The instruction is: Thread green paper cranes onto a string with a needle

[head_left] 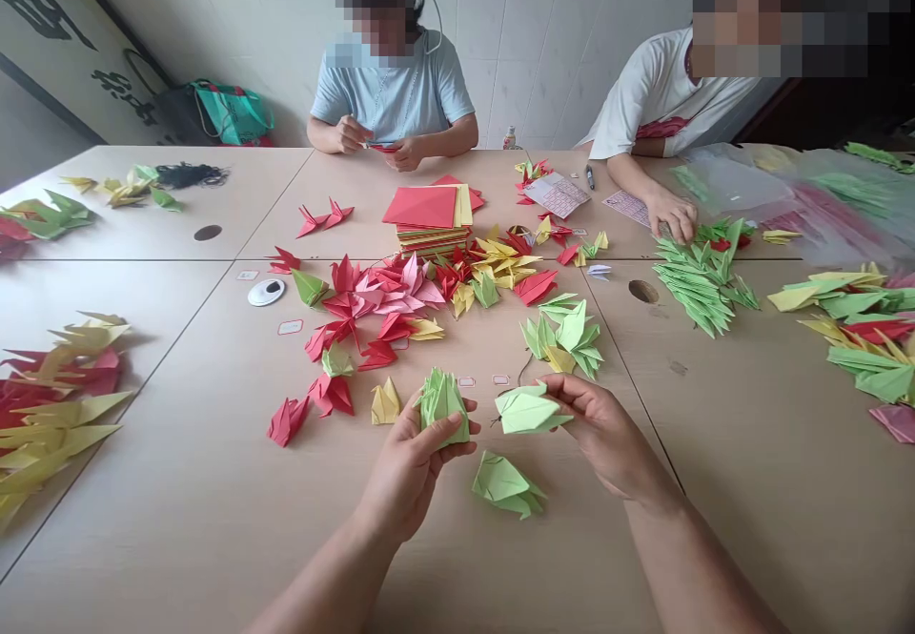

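Note:
My left hand [421,453] is closed around a bundle of folded green paper cranes [441,405], thumb pressed on the front. A little to the right, my right hand [597,429] pinches another light green paper crane [530,411] by one end, apart from the bundle. Beside that crane a thin dark thread [525,367] shows. On the table below and between my hands lies a green folded paper piece [507,484]. Just beyond my right hand is a small heap of green cranes [572,334], and a yellow crane [386,402] lies left of my left hand.
Red, pink and yellow cranes [390,291] are heaped mid-table before a stack of coloured paper [429,219]. More piles lie at the left [61,396] and right edges. Across the table, one person folds red paper; another person's hand [672,213] touches green cranes.

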### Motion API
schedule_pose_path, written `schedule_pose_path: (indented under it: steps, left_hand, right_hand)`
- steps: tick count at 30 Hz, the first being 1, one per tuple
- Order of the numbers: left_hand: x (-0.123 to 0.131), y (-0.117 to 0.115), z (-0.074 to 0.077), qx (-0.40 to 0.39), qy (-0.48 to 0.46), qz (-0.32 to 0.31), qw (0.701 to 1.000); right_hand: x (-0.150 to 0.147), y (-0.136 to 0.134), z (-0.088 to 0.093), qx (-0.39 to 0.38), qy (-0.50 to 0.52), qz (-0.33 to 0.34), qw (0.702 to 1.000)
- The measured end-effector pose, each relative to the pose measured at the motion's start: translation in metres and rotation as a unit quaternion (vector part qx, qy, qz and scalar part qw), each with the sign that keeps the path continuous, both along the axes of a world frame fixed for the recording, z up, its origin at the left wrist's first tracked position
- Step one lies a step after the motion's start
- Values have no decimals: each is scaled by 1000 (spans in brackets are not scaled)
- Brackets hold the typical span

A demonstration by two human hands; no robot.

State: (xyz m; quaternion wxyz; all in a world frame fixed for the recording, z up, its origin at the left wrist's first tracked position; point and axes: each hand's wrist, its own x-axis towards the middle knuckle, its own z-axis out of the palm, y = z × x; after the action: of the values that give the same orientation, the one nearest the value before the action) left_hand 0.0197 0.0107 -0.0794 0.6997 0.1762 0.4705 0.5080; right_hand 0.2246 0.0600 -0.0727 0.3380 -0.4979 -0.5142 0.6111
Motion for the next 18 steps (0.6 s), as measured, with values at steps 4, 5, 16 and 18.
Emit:
schedule_pose_path:
  steps: [4,5,16,18]
  left_hand:
    - [2,-2,-1,21,1,-34,999]
    - [2,-2,-1,25,-3,-41,999]
    - [6,-5,-6,53,26,-68,996]
    - [5,-3,-7,57,71,-15,996]
  right_hand:
    - [-2,-4,6,-18,17,26,999]
    - [-4,-5,5,-18,11,35,999]
    - [-18,-16,-6,14,-3,106,994]
    - [-15,-13,-10,73,-53,79,993]
